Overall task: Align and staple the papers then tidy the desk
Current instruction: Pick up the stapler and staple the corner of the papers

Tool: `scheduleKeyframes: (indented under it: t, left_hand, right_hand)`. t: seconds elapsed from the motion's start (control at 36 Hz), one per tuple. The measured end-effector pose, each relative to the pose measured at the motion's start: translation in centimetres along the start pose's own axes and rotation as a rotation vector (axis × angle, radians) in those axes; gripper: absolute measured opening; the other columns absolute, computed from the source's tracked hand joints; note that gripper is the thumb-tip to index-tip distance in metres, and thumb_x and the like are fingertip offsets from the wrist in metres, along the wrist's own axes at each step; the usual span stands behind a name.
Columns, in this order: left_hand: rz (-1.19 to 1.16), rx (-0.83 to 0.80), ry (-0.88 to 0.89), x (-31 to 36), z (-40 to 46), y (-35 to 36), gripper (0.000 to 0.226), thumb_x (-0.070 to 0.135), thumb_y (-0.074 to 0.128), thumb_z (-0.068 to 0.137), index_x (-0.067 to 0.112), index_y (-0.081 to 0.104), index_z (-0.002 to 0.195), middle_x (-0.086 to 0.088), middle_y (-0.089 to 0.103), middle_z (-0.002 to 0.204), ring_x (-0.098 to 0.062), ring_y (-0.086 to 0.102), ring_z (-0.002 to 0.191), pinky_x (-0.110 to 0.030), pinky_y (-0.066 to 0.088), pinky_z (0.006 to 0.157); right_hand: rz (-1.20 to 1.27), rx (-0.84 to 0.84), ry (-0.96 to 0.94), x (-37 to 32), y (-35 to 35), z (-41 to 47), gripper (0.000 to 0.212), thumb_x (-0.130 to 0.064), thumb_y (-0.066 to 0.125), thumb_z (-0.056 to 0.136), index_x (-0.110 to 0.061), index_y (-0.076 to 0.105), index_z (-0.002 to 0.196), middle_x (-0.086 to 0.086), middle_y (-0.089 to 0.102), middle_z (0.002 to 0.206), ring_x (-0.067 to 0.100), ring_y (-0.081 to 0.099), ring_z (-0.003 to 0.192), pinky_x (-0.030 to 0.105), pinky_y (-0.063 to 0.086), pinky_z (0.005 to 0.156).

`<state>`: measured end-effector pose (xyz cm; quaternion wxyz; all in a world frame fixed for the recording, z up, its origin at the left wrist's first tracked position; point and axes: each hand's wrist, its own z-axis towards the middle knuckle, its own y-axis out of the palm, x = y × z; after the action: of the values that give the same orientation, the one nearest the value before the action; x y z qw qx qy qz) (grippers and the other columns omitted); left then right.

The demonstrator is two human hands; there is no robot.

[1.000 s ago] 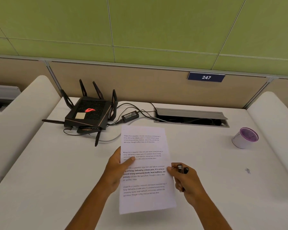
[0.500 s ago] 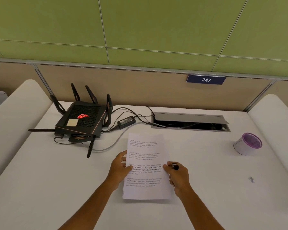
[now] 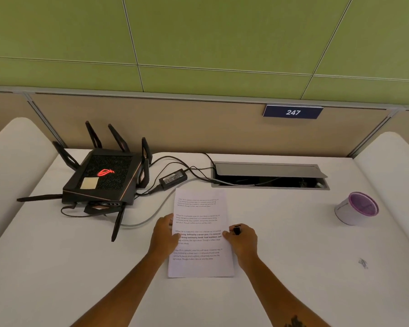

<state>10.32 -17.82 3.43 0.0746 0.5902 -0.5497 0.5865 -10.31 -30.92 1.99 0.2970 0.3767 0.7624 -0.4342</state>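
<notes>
The printed papers (image 3: 201, 232) lie flat on the white desk (image 3: 80, 267), long side pointing away from me. My left hand (image 3: 164, 234) presses on their left edge with the thumb on the sheet. My right hand (image 3: 242, 239) rests at their right edge, closed around a small black stapler (image 3: 236, 230) whose end sticks out between thumb and fingers. Most of the stapler is hidden in my fist.
A black router (image 3: 104, 182) with antennas, its power adapter (image 3: 172, 179) and cables sit at the back left. An open cable hatch (image 3: 269, 175) is behind the papers. A white cup with a purple rim (image 3: 355, 208) stands at the right, and a small metal clip (image 3: 363, 263) lies nearer.
The papers have come down from a raised, tilted hold to lie flat on the desk, farther from me. Both hands went with them and keep the same grips.
</notes>
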Motion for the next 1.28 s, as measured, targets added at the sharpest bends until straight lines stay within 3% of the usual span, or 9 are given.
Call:
scheduleKeyframes:
  t: [0.08, 0.22, 0.56, 0.75, 0.89, 1.0, 1.08, 1.17, 1.28]
  left_hand:
    - [0.055, 0.002, 0.003, -0.2, 0.5, 0.0, 0.047, 0.010, 0.076, 0.096, 0.018, 0.058, 0.139, -0.009, 0.056, 0.134, -0.028, 0.069, 0.115, -0.037, 0.063, 0.086]
    - [0.125, 0.013, 0.019, -0.7, 0.9, 0.0, 0.043, 0.018, 0.077, 0.095, 0.025, 0.059, 0.134, -0.006, 0.053, 0.136, -0.027, 0.071, 0.107, -0.031, 0.063, 0.078]
    - [0.215, 0.052, -0.004, -0.9, 1.0, 0.4, 0.048, 0.018, 0.078, 0.094, 0.024, 0.057, 0.137, -0.005, 0.051, 0.141, -0.018, 0.064, 0.105, -0.030, 0.063, 0.079]
    - [0.258, 0.095, -0.034, -1.3, 0.1, 0.4, 0.074, 0.030, 0.075, 0.097, 0.018, 0.038, 0.160, -0.007, 0.042, 0.159, -0.029, 0.057, 0.137, -0.043, 0.060, 0.101]
    - [0.382, 0.159, 0.075, -1.8, -1.8, 1.1, 0.073, 0.043, 0.071, 0.097, 0.016, 0.040, 0.158, -0.009, 0.047, 0.159, -0.030, 0.051, 0.142, -0.048, 0.050, 0.112]
    - [0.415, 0.173, 0.187, -2.8, -3.8, 2.3, 0.077, 0.046, 0.071, 0.096, 0.017, 0.038, 0.159, -0.009, 0.045, 0.162, -0.030, 0.052, 0.142, -0.050, 0.050, 0.112]
    - [0.419, 0.156, 0.248, -3.8, -5.4, 3.6, 0.079, 0.046, 0.070, 0.096, 0.017, 0.036, 0.161, -0.008, 0.042, 0.166, -0.028, 0.050, 0.145, -0.049, 0.047, 0.116]
    - [0.441, 0.140, 0.286, -4.4, -7.1, 4.9, 0.079, 0.044, 0.072, 0.094, 0.016, 0.038, 0.160, -0.008, 0.045, 0.164, -0.029, 0.052, 0.144, -0.047, 0.047, 0.115]
    - [0.478, 0.154, 0.301, -5.1, -9.4, 6.2, 0.076, 0.044, 0.069, 0.093, 0.012, 0.043, 0.158, -0.011, 0.047, 0.163, -0.031, 0.052, 0.145, -0.047, 0.044, 0.117]
  right_hand:
    - [-0.086, -0.002, -0.013, 0.0, 0.2, 0.4, 0.022, -0.026, 0.086, 0.083, -0.019, 0.069, 0.095, -0.003, 0.073, 0.094, 0.021, 0.071, 0.088, 0.038, 0.062, 0.084]
    - [-0.230, 0.014, -0.050, 0.0, 0.7, 0.6, 0.024, -0.037, 0.083, 0.084, -0.026, 0.066, 0.096, -0.009, 0.070, 0.095, 0.015, 0.069, 0.085, 0.031, 0.059, 0.075]
    - [-0.259, 0.040, -0.053, -0.3, 0.9, 0.5, 0.022, -0.035, 0.081, 0.085, -0.024, 0.066, 0.097, -0.012, 0.066, 0.089, 0.016, 0.066, 0.087, 0.033, 0.058, 0.077]
    - [-0.143, -0.017, -0.076, 0.1, 0.3, 0.3, 0.020, -0.020, 0.075, 0.087, -0.024, 0.065, 0.104, -0.010, 0.068, 0.097, 0.016, 0.066, 0.090, 0.036, 0.060, 0.082]
    - [-0.126, -0.106, -0.157, 0.8, -1.5, 1.1, 0.040, -0.008, 0.070, 0.089, -0.020, 0.059, 0.125, -0.002, 0.066, 0.117, 0.020, 0.064, 0.107, 0.030, 0.052, 0.091]
    - [-0.250, -0.113, -0.233, 1.4, -3.8, 2.5, 0.051, -0.006, 0.066, 0.094, -0.014, 0.053, 0.142, 0.004, 0.056, 0.137, 0.019, 0.057, 0.118, 0.029, 0.046, 0.103]
    - [-0.382, -0.083, -0.327, 2.0, -6.2, 3.9, 0.051, -0.004, 0.068, 0.092, -0.010, 0.054, 0.141, 0.008, 0.053, 0.135, 0.015, 0.053, 0.107, 0.025, 0.041, 0.093]
    - [-0.532, -0.052, -0.407, 2.6, -8.7, 5.3, 0.049, -0.003, 0.068, 0.091, -0.010, 0.056, 0.138, 0.009, 0.051, 0.132, 0.021, 0.060, 0.096, 0.028, 0.046, 0.082]
    - [-0.716, -0.065, -0.493, 2.9, -11.9, 7.4, 0.050, -0.002, 0.067, 0.093, -0.010, 0.055, 0.140, 0.006, 0.048, 0.130, 0.028, 0.065, 0.103, 0.034, 0.054, 0.086]
